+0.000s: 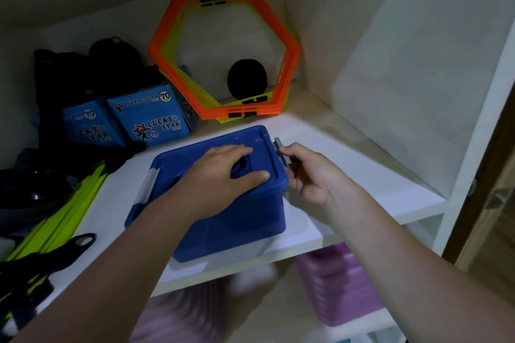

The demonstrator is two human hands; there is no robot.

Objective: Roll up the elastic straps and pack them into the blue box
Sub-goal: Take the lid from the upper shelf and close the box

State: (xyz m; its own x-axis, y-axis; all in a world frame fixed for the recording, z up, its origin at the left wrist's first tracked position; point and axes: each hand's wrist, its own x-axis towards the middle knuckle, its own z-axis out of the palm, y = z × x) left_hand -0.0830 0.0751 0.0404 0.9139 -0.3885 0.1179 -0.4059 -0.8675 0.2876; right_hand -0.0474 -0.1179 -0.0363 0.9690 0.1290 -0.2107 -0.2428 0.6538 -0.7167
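Note:
The blue box (245,220) stands on a white shelf (370,175) with its blue lid on. My left hand (223,172) lies flat on the lid, fingers around the recessed handle. My right hand (309,172) pinches the grey latch clip (281,152) at the box's right side; the clip is swung out from the lid. A grey clip (147,184) on the left side lies against the box. Neon yellow and black elastic straps (55,220) lie unrolled at the shelf's left end, one with a black loop handle (80,241).
Orange and yellow hexagon rings (223,53) lean against the back wall with a black disc (246,79) behind them. Two blue Lucky Star cartons (150,117) and dark gear sit at the back left. A purple container (340,281) is on the shelf below.

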